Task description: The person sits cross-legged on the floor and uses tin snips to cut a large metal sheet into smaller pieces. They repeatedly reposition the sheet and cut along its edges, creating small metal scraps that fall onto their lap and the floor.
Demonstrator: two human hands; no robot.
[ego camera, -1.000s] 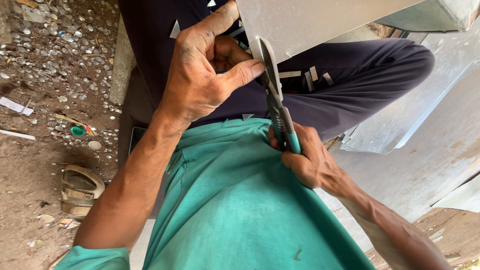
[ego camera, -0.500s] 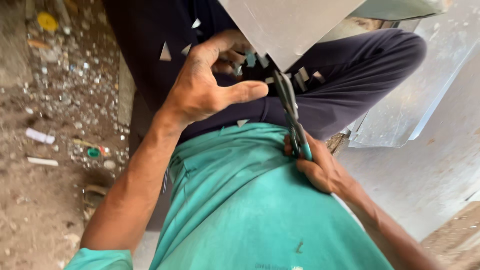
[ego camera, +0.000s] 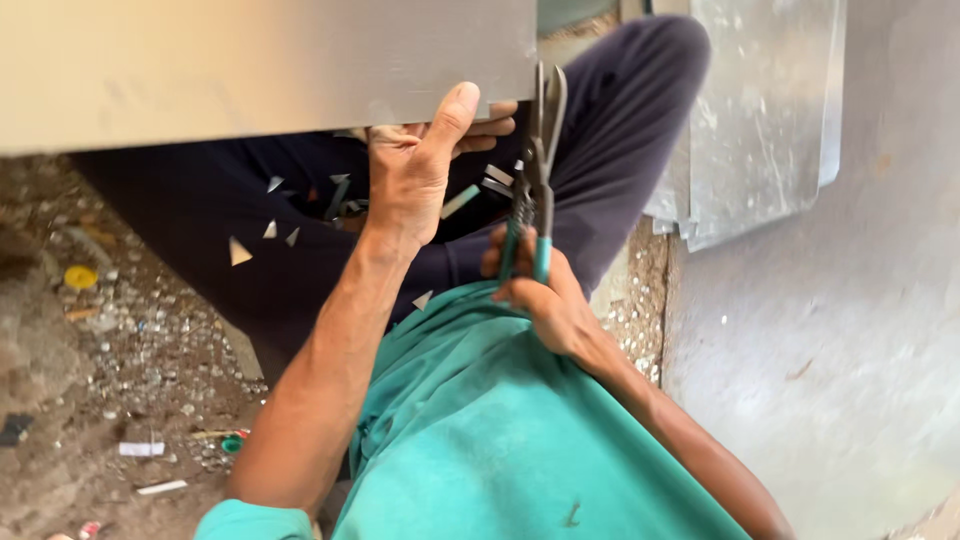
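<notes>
— Where's our metal sheet (ego camera: 260, 60)?

— Across our lap; left hand (ego camera: 415, 180) pinches its lower edge, right hand (ego camera: 545, 295) closed round the snips (ego camera: 535, 175) at its corner.

— Thin, springy, sharp-edged, we'd judge — grip close to the cut.

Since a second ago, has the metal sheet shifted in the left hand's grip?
Yes. The metal sheet now stretches far out to the left of the left hand; earlier it lay mostly to its right.

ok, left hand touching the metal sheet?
Touching. The head view shows the left hand gripping the lower edge of the metal sheet, thumb pressed flat on its face and fingers curled behind it.
</notes>
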